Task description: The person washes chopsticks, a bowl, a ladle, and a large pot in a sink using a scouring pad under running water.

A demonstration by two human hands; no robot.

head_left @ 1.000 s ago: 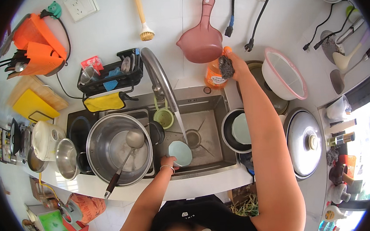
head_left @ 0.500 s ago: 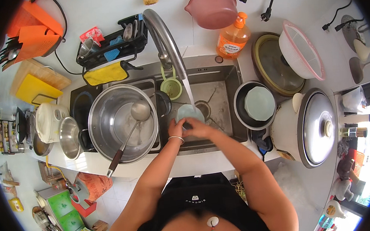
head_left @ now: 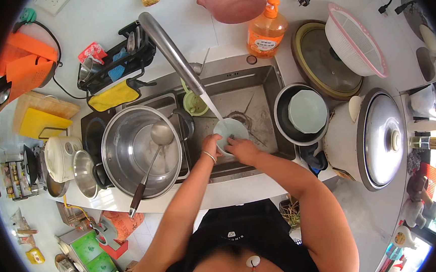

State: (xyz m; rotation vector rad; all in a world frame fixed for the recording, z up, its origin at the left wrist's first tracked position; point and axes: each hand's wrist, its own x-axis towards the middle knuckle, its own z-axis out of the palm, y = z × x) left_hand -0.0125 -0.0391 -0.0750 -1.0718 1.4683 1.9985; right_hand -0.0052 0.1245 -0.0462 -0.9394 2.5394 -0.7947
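Observation:
Over the right basin of the steel sink [head_left: 261, 100], a pale green bowl [head_left: 236, 128] is tilted with its inside showing. My left hand [head_left: 210, 146] grips its left rim, thumb along the edge. On the near side my right hand [head_left: 243, 150] is closed at the rim, its bent fingertips reaching inside the bowl. Water runs from the grey faucet [head_left: 174, 55] into the bowl. A green strainer [head_left: 194, 104] hangs near the basin divider. Left of my hands stands a large steel pot [head_left: 124, 163], and a ladle [head_left: 162, 134] leans in it.
To the right, a dark-rimmed basin [head_left: 282, 131] holds a pale bowl [head_left: 307, 111]. Beyond it are a big lidded pot [head_left: 347, 142], a glass lid [head_left: 320, 73] and a pink-rimmed colander [head_left: 356, 45]. Behind the sink stand an orange soap bottle [head_left: 266, 34] and a black rack [head_left: 115, 72].
The bowl has shifted slightly right and tipped so more of its inside shows. My hands have moved apart, the right one to the near rim. The whole view has shifted a little.

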